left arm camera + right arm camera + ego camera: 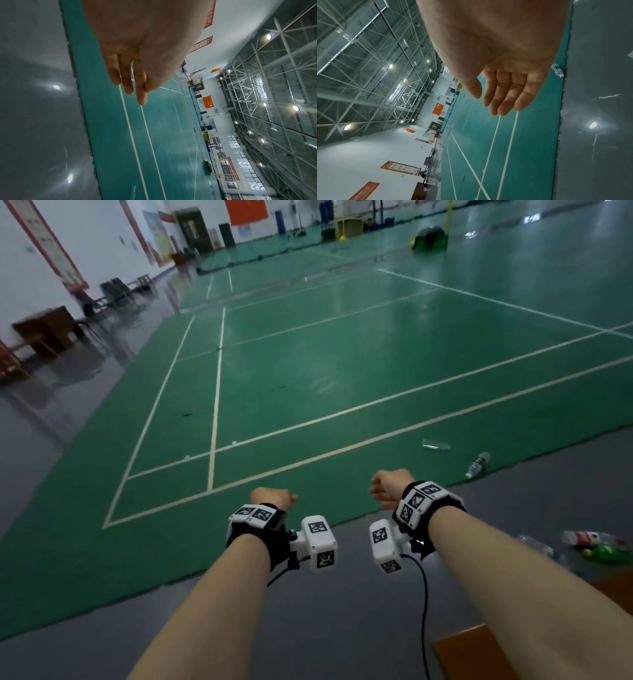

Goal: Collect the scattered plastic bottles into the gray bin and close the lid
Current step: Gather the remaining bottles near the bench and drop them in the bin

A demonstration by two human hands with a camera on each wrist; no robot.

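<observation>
Both grips free, holding nothing: left hand, right hand, fingers relaxed. Bottles lie to the right on the floor, so right hand's nearer: green bottle, then capped bottle lying diagonal, clear bottle beyond. Bin not in view.

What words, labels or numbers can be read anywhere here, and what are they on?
None can be read.
Wall banners: rows of print, too small and blurred.
Red flag: yellow stars only, no words.
Red-label bottle: print on the label, blurred.
Clear bottle: label too small.
Wrist tags: black-and-white square patterns, no letters.
Left hand and right hand: hold nothing, bear no writing.
</observation>
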